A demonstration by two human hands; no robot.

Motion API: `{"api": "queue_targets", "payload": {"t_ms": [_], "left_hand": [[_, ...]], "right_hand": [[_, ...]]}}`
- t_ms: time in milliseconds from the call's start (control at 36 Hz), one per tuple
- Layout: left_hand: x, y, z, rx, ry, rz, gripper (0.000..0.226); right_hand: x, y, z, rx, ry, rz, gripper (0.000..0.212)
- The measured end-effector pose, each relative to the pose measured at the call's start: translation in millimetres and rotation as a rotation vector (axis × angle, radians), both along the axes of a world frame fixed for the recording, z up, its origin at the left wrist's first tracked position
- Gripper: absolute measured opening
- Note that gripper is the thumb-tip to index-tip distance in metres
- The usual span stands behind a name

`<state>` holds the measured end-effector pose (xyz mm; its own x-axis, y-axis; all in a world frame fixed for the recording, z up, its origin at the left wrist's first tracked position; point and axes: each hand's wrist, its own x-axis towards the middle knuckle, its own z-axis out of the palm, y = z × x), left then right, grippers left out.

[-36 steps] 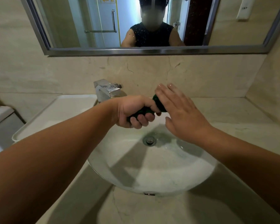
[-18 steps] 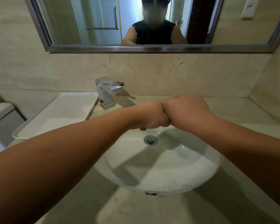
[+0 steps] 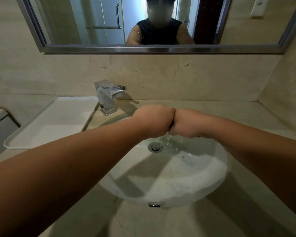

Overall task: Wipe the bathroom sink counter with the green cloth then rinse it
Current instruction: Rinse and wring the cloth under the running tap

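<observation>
You will find no writing, brand, number or sign here that can be read. The pale wall plate (image 3: 258, 6) reflected at the far right of the mirror (image 3: 161, 49) carries a few small dark marks, too small for you to make out as letters or figures.
</observation>
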<state>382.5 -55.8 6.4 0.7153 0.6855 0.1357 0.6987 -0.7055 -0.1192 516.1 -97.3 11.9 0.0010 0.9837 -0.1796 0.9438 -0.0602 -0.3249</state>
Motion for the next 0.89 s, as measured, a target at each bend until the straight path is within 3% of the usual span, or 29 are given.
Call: {"api": "queue_targets", "payload": {"t_ms": [194,389,694,806,889], "left_hand": [[-12,-1,-2,0.149,0.077,-0.111,0.018],[-23,4,-1,0.289,0.126,-0.221,0.032],[-25,7,4,0.347,0.214,-0.330,0.019],[-22,8,-6,0.331,0.149,-0.329,0.017],[-16,11,-12,0.303,0.091,-0.236,0.018]], "right_hand": [[-2,-12,-4,-0.161,0.417,-0.055,0.032],[-8,-19,-10,-0.325,0.658,-0.150,0.034],[-8,-23,-23,-0.553,1.020,-0.177,0.042],[-5,-24,-29,-0.484,0.980,-0.161,0.037],[-5,-21,-28,-0.135,0.592,-0.091,0.021]]}}
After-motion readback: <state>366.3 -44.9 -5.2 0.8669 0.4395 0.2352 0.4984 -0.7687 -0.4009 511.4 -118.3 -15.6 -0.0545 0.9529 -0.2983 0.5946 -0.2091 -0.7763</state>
